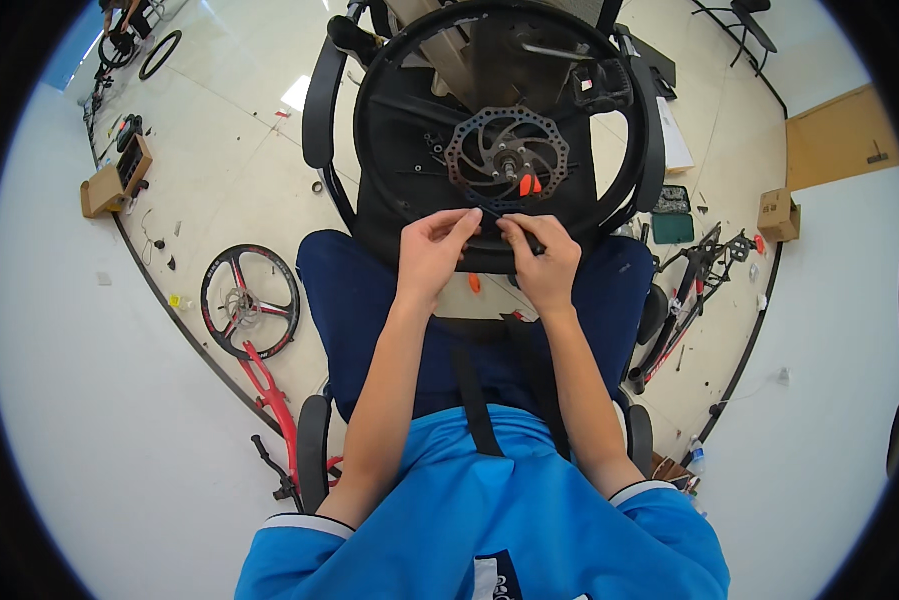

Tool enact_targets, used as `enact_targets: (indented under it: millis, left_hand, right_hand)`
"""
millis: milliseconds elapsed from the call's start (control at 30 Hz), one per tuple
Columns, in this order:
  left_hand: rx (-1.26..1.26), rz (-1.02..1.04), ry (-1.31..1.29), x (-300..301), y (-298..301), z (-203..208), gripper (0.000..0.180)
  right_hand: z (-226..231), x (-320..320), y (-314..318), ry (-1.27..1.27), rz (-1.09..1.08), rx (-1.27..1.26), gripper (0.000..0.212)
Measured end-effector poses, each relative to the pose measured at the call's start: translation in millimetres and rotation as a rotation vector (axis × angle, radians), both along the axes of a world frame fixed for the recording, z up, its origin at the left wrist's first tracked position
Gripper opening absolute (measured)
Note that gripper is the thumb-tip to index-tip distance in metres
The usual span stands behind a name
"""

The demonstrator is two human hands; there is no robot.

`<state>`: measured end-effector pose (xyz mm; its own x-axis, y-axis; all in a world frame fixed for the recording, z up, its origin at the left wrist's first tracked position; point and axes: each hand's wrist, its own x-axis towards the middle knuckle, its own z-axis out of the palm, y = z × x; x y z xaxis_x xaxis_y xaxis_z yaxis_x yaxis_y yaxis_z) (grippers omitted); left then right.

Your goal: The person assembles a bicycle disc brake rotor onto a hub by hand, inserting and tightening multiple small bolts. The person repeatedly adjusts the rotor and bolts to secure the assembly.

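A black bicycle wheel point(369, 160) lies flat on a black chair seat point(389, 222) in front of me. At its hub is a silver brake disc point(459, 160) with cut-outs. Just below the disc, my left hand point(433, 252) is closed in a pinch at the tip of a slim dark tool point(489, 211). My right hand point(546, 262) is closed round the tool's other part, and a dark end shows under its fingers. The tool's exact kind is too small to make out. Beside the axle sits an orange piece point(530, 185).
Small nuts or washers point(435, 147) lie left of the disc. On the floor at left are a spoked wheel point(250, 302) and a red bicycle frame point(277, 410). To the right lie another frame point(684, 300), a green case point(673, 228) and a cardboard box point(779, 216).
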<state>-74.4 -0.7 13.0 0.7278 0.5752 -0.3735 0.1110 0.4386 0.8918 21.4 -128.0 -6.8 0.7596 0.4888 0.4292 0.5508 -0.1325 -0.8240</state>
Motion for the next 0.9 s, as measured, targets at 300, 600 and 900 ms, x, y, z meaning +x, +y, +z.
enact_targets:
  millis: [300,600,900]
  left_hand:
    - [0.782,-0.274,-0.131,-3.3,-13.8,14.8,0.019]
    - [0.532,-0.126,-0.117,16.6,1.5,-17.6,0.008]
    - [1.3,-0.073,-0.242,42.2,24.5,-25.5,0.017]
  right_hand:
    - [-13.7,10.3,-5.0,0.366,0.371,-0.333,0.016]
    - [-10.8,13.1,-16.3,0.281,0.297,-0.226,0.017]
    - [-10.0,32.5,1.1,-0.082,0.131,-0.194,0.016]
